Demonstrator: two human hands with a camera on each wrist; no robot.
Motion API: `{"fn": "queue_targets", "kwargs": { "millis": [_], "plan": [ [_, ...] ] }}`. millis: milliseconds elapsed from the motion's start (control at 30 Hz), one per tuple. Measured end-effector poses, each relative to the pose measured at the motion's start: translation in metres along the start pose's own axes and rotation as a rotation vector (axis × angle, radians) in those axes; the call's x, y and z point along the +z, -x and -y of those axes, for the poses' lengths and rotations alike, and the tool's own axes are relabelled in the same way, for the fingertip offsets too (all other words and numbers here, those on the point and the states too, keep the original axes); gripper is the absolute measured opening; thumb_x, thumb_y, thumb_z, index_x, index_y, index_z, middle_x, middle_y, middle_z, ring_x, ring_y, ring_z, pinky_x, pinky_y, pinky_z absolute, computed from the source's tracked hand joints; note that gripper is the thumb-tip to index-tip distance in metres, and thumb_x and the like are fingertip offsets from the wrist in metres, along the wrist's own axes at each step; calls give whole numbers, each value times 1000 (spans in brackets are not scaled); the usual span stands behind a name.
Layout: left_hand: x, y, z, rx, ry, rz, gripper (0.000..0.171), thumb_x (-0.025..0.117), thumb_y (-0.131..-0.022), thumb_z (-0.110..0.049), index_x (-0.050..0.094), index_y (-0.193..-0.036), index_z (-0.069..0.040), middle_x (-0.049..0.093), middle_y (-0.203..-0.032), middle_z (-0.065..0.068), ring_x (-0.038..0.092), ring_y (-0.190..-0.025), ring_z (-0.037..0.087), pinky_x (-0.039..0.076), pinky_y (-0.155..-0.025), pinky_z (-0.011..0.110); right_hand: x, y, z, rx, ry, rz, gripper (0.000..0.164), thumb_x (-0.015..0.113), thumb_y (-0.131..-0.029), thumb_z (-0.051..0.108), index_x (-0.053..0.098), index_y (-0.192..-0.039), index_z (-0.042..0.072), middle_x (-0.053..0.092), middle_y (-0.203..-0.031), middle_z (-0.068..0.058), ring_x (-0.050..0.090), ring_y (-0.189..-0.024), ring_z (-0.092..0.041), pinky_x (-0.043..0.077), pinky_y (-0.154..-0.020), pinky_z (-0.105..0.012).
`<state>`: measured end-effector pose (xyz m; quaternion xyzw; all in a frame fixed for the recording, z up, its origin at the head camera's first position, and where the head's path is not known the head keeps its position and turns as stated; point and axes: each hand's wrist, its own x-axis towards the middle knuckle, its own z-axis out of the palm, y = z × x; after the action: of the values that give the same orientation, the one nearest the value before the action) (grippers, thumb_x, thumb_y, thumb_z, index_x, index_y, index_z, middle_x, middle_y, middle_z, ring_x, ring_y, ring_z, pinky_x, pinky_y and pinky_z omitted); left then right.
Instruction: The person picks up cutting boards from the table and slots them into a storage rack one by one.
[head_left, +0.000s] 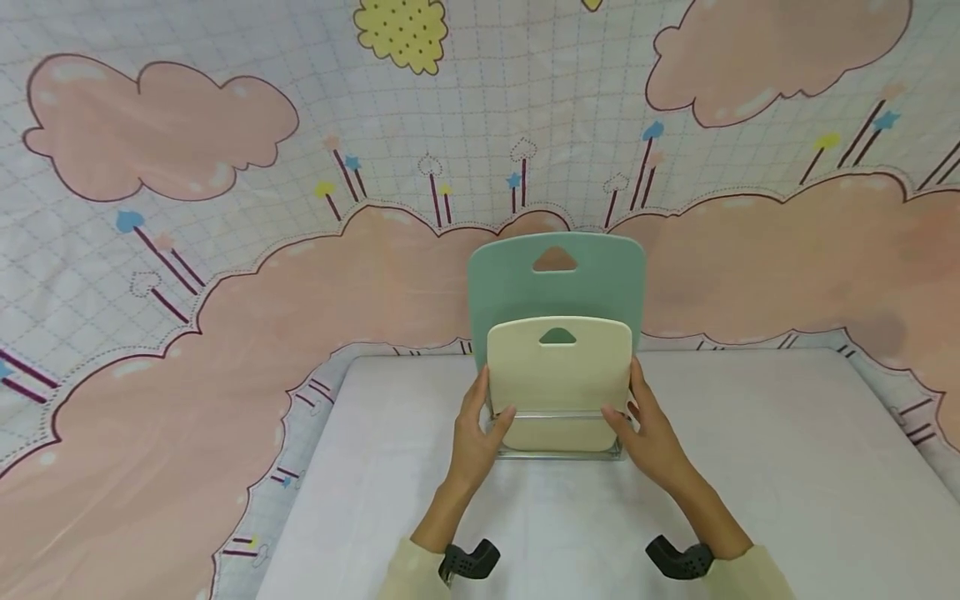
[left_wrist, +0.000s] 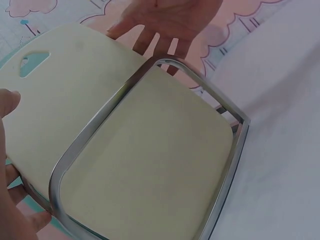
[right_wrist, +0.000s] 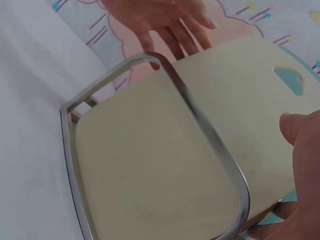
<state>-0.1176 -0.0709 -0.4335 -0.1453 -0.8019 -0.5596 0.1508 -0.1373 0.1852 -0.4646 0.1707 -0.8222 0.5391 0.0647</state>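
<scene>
A small cream cutting board [head_left: 558,367] stands upright in a silver metal rack [head_left: 558,456]. Behind it rises a larger green cutting board [head_left: 555,292], its lower part hidden. At the rack's left side is my left hand [head_left: 472,442], fingers along the edge and thumb extended over the front. My right hand [head_left: 658,437] mirrors it on the right side. In the left wrist view, fingers [left_wrist: 40,220] of the left hand lie right at the rack's side. The right wrist view has the right thumb [right_wrist: 295,125] overlapping the cream board, fingertips beside the metal frame.
The rack stands on a white table [head_left: 397,417]. Behind hangs a patterned cloth backdrop [head_left: 420,292] with clouds and stars, which also drops past the table's left and right sides. A black strapped device [head_left: 472,560] sits on each wrist.
</scene>
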Motion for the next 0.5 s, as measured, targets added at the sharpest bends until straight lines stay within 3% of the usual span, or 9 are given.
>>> {"fn": "queue_targets", "kwargs": {
  "millis": [233,500],
  "plan": [
    [-5,-1,0,-52,-8,20,66,59,-95,-12,24,-148,4,27,-151,21,24,-139,33,23,-111,49,3,-2,3,29,-11,10,83,54,-99,21,-9,-153,19,-1,-159,-13,12,-141,-42,25,-103,-62],
    [-7,0,-2,-54,-16,25,64,59,-94,-10,27,-147,5,29,-150,21,24,-139,35,20,-111,53,0,-1,-2,-1,-23,-10,77,54,-99,16,1,-155,14,10,-157,-19,21,-138,-43,29,-102,-59]
  ]
}}
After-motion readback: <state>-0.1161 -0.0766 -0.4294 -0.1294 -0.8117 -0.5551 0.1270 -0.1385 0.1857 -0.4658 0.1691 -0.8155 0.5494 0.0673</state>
